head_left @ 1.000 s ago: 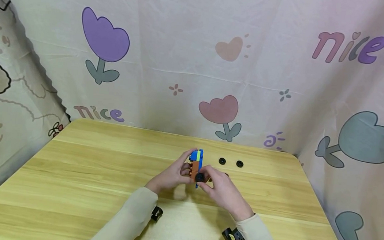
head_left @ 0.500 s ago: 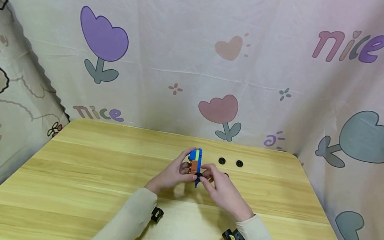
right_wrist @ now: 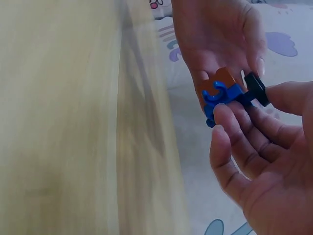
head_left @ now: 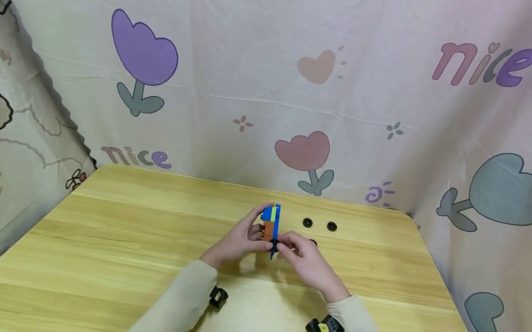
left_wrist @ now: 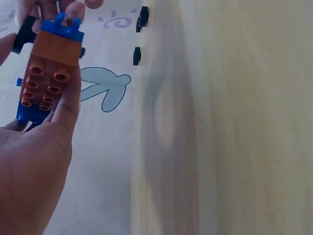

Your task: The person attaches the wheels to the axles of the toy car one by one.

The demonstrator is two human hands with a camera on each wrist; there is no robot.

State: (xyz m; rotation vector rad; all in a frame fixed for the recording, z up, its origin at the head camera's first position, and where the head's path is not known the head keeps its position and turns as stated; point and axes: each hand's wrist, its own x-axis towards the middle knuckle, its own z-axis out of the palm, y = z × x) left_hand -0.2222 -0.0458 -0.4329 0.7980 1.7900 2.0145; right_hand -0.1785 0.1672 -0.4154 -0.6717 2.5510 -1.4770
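My left hand (head_left: 242, 239) grips a toy-block vehicle (head_left: 270, 226) made of orange, blue and yellow-green blocks, held on end above the table. In the left wrist view its orange block (left_wrist: 56, 49) shows rows of studs, and blue hooks stick out at the near end. A black wheel (right_wrist: 255, 89) sits at a blue peg on the vehicle's side. My right hand (head_left: 310, 264) has its thumb against the wheel's outer face, with curled fingers (right_wrist: 239, 132) at the blue base. Whether the wheel is fully seated cannot be made out.
Two loose black wheels, one wheel (head_left: 307, 222) and another wheel (head_left: 332, 226), lie on the wooden table (head_left: 129, 229) beyond my right hand. A third wheel (head_left: 313, 242) is partly hidden behind that hand. A patterned cloth (head_left: 234, 83) hangs behind the table.
The black wheel has turned from facing the head camera to lying against the vehicle's side. My right thumb and fingers have closed in on it; the left hand has barely moved.
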